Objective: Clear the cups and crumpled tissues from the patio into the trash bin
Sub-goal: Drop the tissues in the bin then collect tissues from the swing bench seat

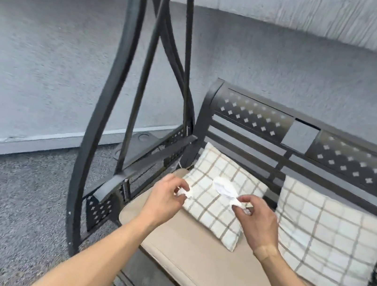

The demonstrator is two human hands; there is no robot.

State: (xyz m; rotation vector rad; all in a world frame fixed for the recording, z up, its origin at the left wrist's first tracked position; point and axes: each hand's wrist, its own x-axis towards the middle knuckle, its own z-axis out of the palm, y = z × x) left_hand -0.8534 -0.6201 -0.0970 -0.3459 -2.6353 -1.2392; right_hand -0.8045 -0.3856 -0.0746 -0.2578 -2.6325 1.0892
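Two crumpled white tissues showing near centre frame, both being held off the surface.

Smaller tissue (184, 192): tight wad, sitting left of centre, being pinched in fingertips so that only part is showing; hanging over the left edge of a checked cushion.

Larger tissue (224, 190): lying right of centre, twisted narrow at its lower right end where it is being pinched, flaring to a flattened oval lobe pointing upper left; faint grey creasing marking the lobe; hovering in front of the same cushion, contact with it not determinable.

Standing well apart from each other.
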